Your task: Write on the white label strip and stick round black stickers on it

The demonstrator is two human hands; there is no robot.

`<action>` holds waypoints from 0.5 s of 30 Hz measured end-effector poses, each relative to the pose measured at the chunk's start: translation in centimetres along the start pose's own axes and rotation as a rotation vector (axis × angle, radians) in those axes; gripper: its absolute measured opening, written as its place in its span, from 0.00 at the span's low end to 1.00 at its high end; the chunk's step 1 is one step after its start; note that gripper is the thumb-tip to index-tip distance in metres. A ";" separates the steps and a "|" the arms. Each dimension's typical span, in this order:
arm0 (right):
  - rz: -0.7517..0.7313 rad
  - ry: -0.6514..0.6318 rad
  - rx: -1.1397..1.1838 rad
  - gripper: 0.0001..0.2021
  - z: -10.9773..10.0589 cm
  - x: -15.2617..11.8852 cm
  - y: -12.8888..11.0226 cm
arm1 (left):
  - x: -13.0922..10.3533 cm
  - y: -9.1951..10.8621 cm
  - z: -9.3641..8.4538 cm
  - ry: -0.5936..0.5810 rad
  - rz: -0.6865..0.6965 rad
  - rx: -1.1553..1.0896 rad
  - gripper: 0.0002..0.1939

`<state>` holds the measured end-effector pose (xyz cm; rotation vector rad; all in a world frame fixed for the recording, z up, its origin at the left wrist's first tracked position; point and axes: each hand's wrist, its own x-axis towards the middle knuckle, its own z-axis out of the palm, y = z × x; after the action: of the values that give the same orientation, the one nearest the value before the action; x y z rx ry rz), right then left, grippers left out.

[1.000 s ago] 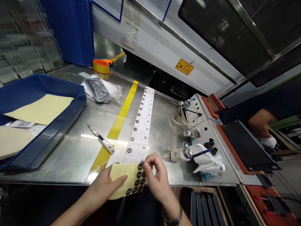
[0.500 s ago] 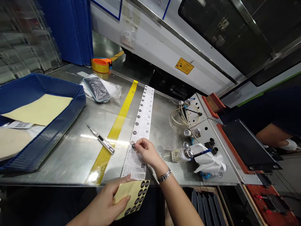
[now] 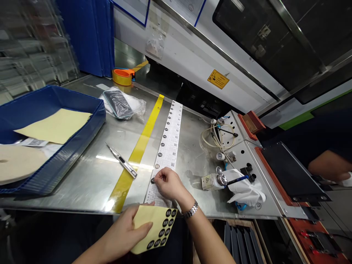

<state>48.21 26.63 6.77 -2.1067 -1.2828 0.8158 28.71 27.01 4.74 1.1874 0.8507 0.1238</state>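
My left hand (image 3: 128,231) grips a pale yellow sticker sheet (image 3: 145,223) at the table's front edge, thumb on top. Round black stickers with white print sit along the sheet's right side. My right hand (image 3: 170,185), with a metal-band watch on its wrist, pinches a round black sticker (image 3: 153,180) over the near part of a long white label strip (image 3: 168,146). Similar round stickers run up the strip's left edge, and small square codes line its right. My right fingers partly cover the sticker and the strip beneath.
A utility knife (image 3: 122,161) lies across yellow tape (image 3: 144,137) on the metal table. Left stands a blue bin (image 3: 79,146) with yellow sheets; behind it are a bagged device (image 3: 118,104) and a tape roll (image 3: 122,77). A white bottle (image 3: 210,182) and control boxes stand right, near another person's arm.
My right hand has moved toward me along the strip with the round sticker at its fingertips. My left hand still holds the sheet. The view has shifted slightly.
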 end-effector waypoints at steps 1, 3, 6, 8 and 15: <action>-0.008 0.001 -0.017 0.04 0.0 0.0 -0.1 | 0.0 0.0 0.0 0.007 -0.001 0.005 0.34; -0.026 0.005 -0.051 0.04 0.0 -0.1 -0.3 | 0.0 0.1 0.1 0.008 0.002 0.015 0.34; -0.041 0.020 -0.101 0.05 0.1 -0.4 -0.9 | 0.1 -0.1 0.0 -0.011 0.004 0.020 0.35; -0.031 0.040 -0.130 0.05 0.2 -0.5 -1.2 | 0.2 -0.3 -0.1 -0.005 0.014 0.019 0.35; 0.136 0.222 -0.205 0.11 -0.4 -0.7 -0.6 | 0.1 -0.2 -0.1 0.004 -0.011 -0.220 0.28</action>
<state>47.91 26.21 7.67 -2.3918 -1.1565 0.5027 28.68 27.03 4.54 0.9766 0.8244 0.2055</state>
